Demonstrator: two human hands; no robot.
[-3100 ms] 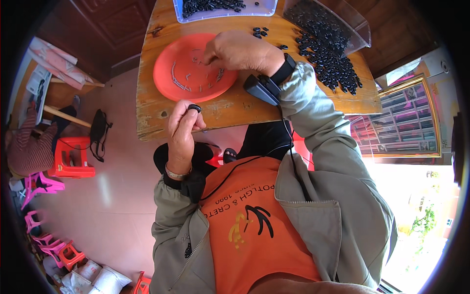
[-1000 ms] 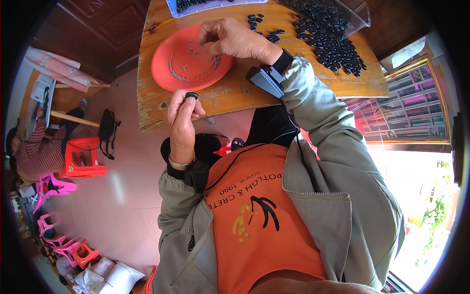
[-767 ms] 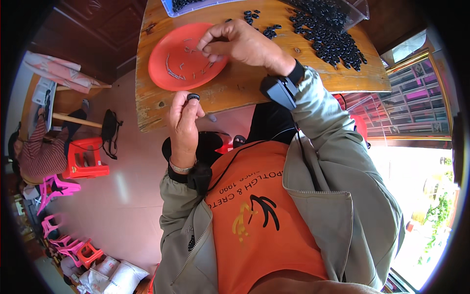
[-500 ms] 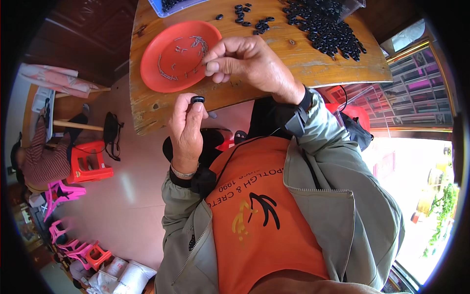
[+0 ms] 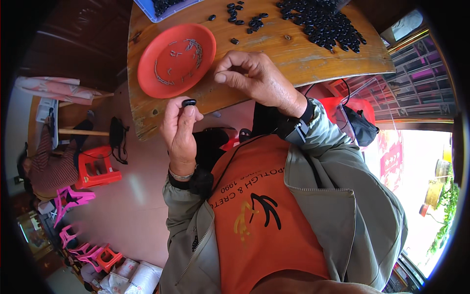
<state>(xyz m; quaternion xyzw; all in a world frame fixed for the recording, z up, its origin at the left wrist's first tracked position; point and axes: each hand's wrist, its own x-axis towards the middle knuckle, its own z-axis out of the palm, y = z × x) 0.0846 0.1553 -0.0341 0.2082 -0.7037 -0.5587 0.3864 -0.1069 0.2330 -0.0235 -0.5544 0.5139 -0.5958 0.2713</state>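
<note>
My left hand (image 5: 180, 134) is just off the near edge of the wooden table. Its thumb and fingers pinch a small glossy black oval piece (image 5: 189, 102). Above the table edge, to the right of the red plate (image 5: 147, 63), my right hand (image 5: 264, 81) is closed in a pinch of thumb and forefinger. Anything between those fingertips is too small to make out. Short thin metal pins (image 5: 194, 49) lie in the plate, mostly along its inner rim. Several loose black pieces (image 5: 254, 23) rest on the wood beyond my right hand.
A large pile of black pieces (image 5: 333, 29) covers the table's far right. At the far left stands a blue-edged bin (image 5: 181, 6) with more black pieces inside. Red stools (image 5: 95, 166), pink stools (image 5: 73, 198) and a seated person (image 5: 54, 169) are off to the left.
My right hand has drawn back from over the plate, toward the right and nearer me. The left hand, still gripping the black piece, has shifted slightly left. The view has moved a little.
</note>
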